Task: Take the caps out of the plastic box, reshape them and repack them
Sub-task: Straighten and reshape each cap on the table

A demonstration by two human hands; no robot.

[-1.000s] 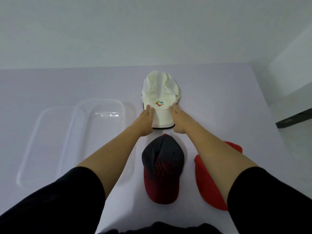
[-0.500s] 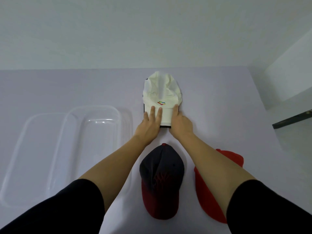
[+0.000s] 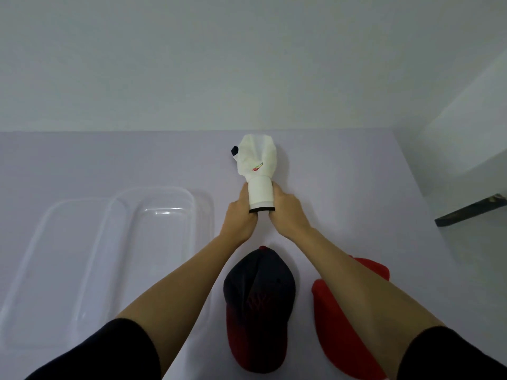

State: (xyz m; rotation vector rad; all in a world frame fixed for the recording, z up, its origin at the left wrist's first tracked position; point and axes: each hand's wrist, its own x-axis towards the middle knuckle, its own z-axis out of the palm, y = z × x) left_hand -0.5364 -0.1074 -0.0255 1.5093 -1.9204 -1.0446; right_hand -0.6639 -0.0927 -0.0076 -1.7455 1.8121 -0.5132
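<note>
A white cap (image 3: 256, 160) with a small coloured logo lies far out on the table. Its brim is curled into a narrow roll. My left hand (image 3: 241, 215) grips the brim's left side and my right hand (image 3: 286, 212) grips its right side, squeezing the two edges together. Closer to me lies a dark navy cap with a red brim (image 3: 259, 305), resting flat between my forearms. A red cap (image 3: 343, 319) sits to its right, partly hidden under my right forearm. The clear plastic box (image 3: 159, 212) stands at the left with nothing in it.
A clear lid (image 3: 41, 270) lies beside the box at the far left. The pale table (image 3: 356, 187) ends at a white wall behind and at an edge on the right, where a dark ledge (image 3: 472, 211) shows.
My hands have moved from pressing flat on the white cap's brim to clasping its sides. The brim is now bent into a tight curl and the crown has bunched up narrower.
</note>
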